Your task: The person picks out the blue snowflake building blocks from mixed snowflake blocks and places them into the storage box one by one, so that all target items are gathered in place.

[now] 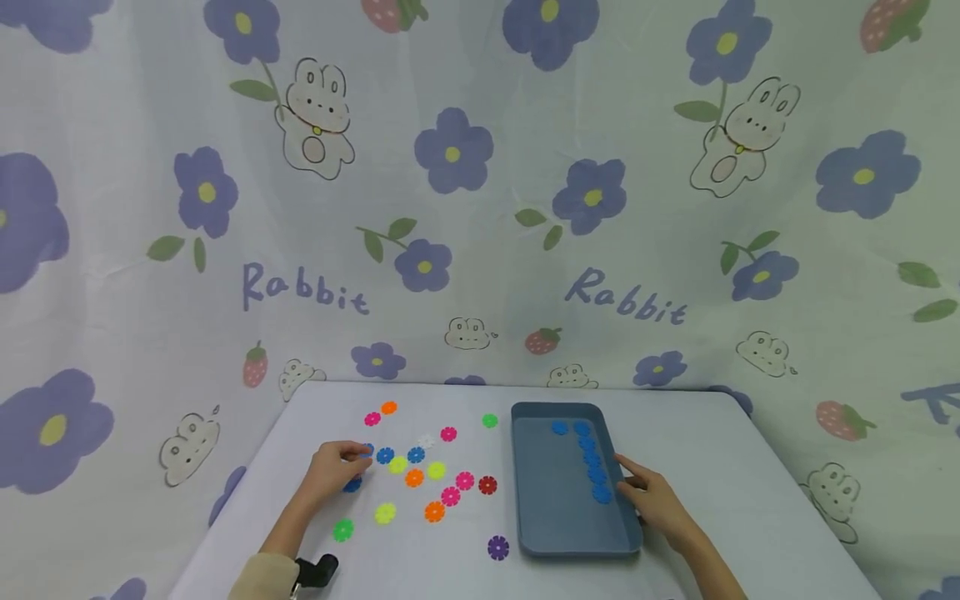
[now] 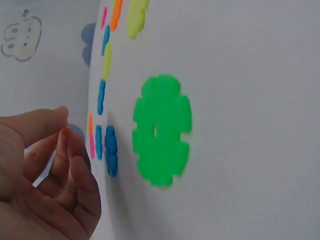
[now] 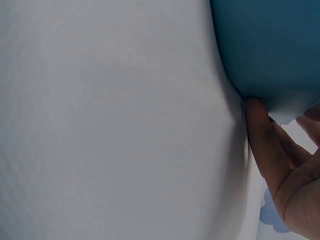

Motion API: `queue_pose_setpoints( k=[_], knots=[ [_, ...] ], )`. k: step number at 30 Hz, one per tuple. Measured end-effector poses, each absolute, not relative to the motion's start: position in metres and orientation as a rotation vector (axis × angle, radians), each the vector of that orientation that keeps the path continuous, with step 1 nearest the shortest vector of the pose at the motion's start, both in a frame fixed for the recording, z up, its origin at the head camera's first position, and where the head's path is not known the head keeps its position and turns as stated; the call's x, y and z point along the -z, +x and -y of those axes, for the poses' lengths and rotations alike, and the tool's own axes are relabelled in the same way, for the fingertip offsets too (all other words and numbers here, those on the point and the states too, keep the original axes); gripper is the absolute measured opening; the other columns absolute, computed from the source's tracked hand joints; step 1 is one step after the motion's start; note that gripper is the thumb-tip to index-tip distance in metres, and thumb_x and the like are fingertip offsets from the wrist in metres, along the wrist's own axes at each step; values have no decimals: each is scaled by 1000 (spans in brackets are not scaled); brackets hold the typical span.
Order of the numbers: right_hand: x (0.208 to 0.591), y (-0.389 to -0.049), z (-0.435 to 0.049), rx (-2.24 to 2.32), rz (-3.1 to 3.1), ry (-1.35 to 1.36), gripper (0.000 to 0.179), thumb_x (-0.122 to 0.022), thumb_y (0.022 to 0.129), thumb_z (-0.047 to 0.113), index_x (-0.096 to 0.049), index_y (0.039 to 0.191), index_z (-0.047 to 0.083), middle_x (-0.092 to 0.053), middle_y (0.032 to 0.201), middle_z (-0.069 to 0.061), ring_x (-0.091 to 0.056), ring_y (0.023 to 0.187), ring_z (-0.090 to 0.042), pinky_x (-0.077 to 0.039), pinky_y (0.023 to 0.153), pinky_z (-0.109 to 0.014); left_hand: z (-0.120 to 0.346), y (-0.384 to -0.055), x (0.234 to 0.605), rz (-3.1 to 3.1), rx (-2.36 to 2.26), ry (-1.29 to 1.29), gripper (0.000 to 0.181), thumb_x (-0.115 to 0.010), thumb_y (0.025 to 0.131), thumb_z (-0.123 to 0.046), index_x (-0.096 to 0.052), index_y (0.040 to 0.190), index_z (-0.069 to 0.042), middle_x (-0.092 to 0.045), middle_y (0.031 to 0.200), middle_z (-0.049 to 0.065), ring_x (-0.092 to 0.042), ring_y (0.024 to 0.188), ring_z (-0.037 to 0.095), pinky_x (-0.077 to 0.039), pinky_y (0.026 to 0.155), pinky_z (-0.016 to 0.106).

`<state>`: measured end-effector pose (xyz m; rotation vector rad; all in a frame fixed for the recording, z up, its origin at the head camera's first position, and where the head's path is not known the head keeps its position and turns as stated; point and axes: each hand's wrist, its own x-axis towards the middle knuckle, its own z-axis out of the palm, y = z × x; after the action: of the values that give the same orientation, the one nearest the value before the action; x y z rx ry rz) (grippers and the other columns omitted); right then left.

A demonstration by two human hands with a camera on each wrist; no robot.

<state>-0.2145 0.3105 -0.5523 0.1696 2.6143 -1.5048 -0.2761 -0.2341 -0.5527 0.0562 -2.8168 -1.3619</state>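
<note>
Lying on the worktop, in the lower left of the frame: a blue disc, mostly hidden behind the fingertips of the left hand. Beyond those fingertips in the left wrist view, seen nearly edge-on; cannot tell whether touched. Left thumb and fingers curved toward each other, tips close together, pinching nothing visible. Just below, a second blue disc, partly covered by the same hand.

To the right, toward mid-frame, scattered yellow, orange, pink and further blue discs. Large and slightly blurred at the centre of the left wrist view, a green disc.

Right of centre, a grey-blue tray, with a column of blue discs along its right side. Gripping its right rim, the right hand, thumb and fingers closed about the edge; cut off by the frame in the right wrist view, along with most of the tray.
</note>
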Motion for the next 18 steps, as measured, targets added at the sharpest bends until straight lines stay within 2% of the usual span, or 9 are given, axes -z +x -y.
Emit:
queue_pose_setpoints(
  k=[7,14,18],
  knots=[
    [551,-214,-311,1480,-2621,180,54,-59,97,15,-42,148,15,-55,126,-29,-59,107,-36,-57,67,-43,259,-267,561,2843,1331,68,25,-76,85,-17,-71,105,-3,-62,76,3,-55,67,18,-49,57,26],
    [551,-214,-310,1481,-2622,188,53,-58,97,14,-43,148,14,-58,122,-25,-58,98,-28,-55,63,-38,269,-261,563,2891,1293,69,32,-81,78,-17,-70,105,-2,-59,73,3,-53,66,18,-47,56,26],
    [552,-215,-310,1485,-2621,184,53,-58,97,14,-43,148,15,-57,124,-26,-59,100,-28,-55,64,-38,268,-259,561,2927,1260,62,34,-83,76,-19,-71,104,-4,-57,73,3,-51,68,19,-44,58,28]
  ],
)
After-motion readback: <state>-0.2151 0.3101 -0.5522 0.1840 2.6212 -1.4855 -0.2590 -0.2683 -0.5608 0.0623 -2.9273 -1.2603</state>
